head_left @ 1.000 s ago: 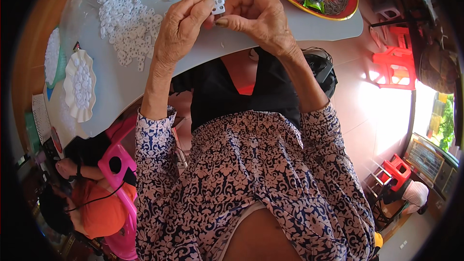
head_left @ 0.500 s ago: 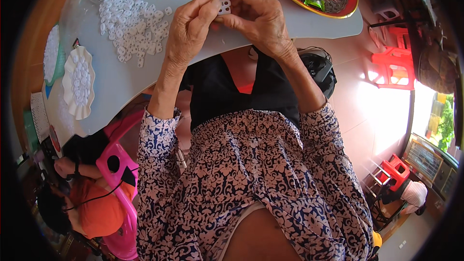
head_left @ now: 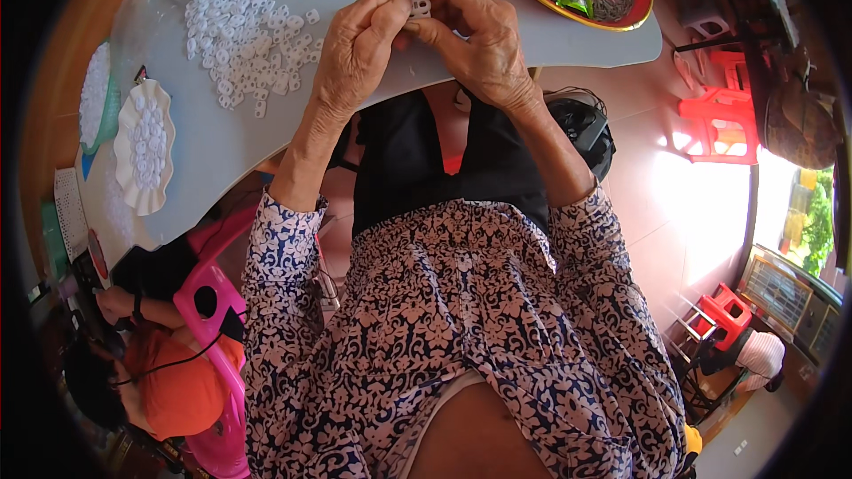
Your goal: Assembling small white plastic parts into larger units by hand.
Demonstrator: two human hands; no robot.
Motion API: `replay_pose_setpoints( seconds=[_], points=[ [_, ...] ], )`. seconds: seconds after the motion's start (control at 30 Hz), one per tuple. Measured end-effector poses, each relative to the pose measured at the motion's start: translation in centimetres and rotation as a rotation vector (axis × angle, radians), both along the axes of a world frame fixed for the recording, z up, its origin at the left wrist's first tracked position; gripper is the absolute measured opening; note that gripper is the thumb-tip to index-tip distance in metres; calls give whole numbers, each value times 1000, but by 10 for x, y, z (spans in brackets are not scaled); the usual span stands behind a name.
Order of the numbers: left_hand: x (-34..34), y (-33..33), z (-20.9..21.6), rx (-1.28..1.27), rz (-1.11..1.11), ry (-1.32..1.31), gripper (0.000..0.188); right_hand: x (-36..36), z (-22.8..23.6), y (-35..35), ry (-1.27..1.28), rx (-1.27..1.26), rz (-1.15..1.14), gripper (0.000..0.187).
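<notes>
Plastic piece [head_left: 420, 7], small, white, with two round holes, pinched between fingertips of left hand [head_left: 355, 49] and right hand [head_left: 475, 40], both closed tight on it, just above near edge of grey table [head_left: 532, 35]. Smooth, matte tabletop, curved rim. Left of piece, loose heap of white plastic pieces [head_left: 235, 31], hard and glossy. Right of piece, round red tray [head_left: 635, 13] with yellow rim, filled with grey metal bits. Far left, scalloped white dish [head_left: 142, 146].
</notes>
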State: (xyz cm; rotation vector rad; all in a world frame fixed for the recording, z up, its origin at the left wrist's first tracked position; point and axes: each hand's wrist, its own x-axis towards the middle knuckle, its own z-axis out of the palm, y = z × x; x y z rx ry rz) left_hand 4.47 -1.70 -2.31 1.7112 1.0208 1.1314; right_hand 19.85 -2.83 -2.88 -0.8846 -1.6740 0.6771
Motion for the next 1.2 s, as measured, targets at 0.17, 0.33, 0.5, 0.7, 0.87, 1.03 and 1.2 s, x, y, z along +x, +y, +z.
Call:
replay_pose_setpoints(
  seconds=[0.17,0.33,0.5,0.7,0.87,1.03,1.2],
  points=[
    [0,-1,2,61,-30,77,27,2,-3,0,-58,29,-27,20],
    [-2,-2,0,55,-19,93,23,-1,6,-6,-78,-6,-16,18],
    [-1,-1,0,87,-64,64,26,2,3,-4,-92,45,-17,17],
    [0,1,0,-58,-1,-61,29,-1,-2,1,229,-170,116,16],
    [4,4,-6,-8,5,-56,28,11,-1,8,184,-243,151,23],
    [3,3,-7,43,-17,-14,26,10,4,8,165,-273,154,22],
    [4,-1,1,48,-15,-21,21,12,1,10,236,-326,143,16]
  ],
)
